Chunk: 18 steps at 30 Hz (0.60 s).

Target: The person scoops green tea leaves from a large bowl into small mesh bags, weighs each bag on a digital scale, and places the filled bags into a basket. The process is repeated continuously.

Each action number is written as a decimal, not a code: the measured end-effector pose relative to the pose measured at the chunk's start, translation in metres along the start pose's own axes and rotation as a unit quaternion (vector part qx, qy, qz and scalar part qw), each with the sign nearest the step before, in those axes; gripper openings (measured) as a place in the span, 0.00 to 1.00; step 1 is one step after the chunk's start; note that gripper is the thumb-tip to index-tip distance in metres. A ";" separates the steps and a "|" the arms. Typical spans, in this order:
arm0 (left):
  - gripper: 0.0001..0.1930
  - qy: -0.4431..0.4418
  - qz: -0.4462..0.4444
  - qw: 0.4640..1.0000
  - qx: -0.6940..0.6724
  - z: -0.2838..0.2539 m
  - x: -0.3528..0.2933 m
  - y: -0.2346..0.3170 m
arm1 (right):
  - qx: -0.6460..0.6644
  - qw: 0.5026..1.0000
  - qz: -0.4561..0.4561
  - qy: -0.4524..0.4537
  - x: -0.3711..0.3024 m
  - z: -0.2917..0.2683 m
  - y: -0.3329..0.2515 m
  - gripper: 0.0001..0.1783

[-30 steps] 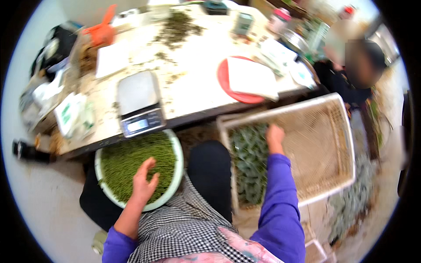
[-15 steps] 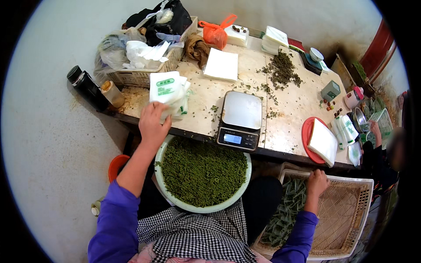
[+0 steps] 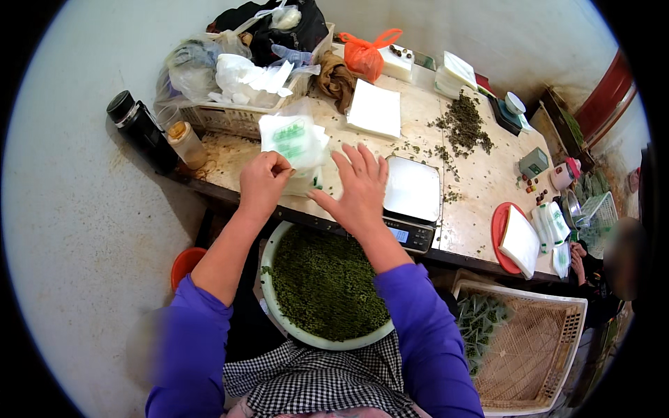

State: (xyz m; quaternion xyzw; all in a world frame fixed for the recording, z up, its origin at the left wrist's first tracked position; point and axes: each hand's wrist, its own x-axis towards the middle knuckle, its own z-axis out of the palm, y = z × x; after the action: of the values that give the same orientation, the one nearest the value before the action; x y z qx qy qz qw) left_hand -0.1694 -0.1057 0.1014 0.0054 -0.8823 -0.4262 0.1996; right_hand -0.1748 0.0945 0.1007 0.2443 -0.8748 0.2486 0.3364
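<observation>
My left hand (image 3: 265,182) pinches the near edge of a clear plastic bag (image 3: 286,134) with green print, raised over a stack of similar bags (image 3: 311,175). My right hand (image 3: 357,182) is open beside it, fingers spread and thumb toward the bag, holding nothing. Partly behind the right hand sits a digital scale (image 3: 412,189) with a bare silver plate. Below the table edge, a pale round basin (image 3: 279,317) holds a heap of small green granules (image 3: 331,289), partly covered by my right arm.
At right below the table stands a cream plastic crate (image 3: 536,348) with filled clear packets (image 3: 477,324). A red plate (image 3: 499,237) carries a white stack. At left are a black thermos (image 3: 145,136) and a crate (image 3: 223,118) of bags. Another person's hand (image 3: 578,261) shows far right.
My right hand has left the crate of packets and come up beside the bags, fingers spread. My left hand now pinches a raised bag. The view has shifted slightly.
</observation>
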 end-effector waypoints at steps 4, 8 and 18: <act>0.08 0.034 -0.032 0.989 -0.137 0.004 -0.008 0.003 | 0.031 0.997 0.065 0.039 0.020 0.029 -0.023 0.28; 0.09 0.107 0.014 0.941 -0.321 0.019 -0.025 0.010 | 0.097 0.985 0.138 0.046 0.005 0.028 -0.028 0.20; 0.11 0.000 0.334 0.942 0.036 0.032 -0.148 0.054 | 0.314 0.886 0.340 -0.021 -0.098 -0.040 -0.030 0.05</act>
State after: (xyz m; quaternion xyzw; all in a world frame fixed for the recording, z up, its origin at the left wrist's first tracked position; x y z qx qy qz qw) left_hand -0.0365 -0.0205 0.0729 -0.2827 -0.8481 -0.3027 0.3303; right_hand -0.0741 0.1211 0.0654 0.0302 -0.7871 0.6046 0.1186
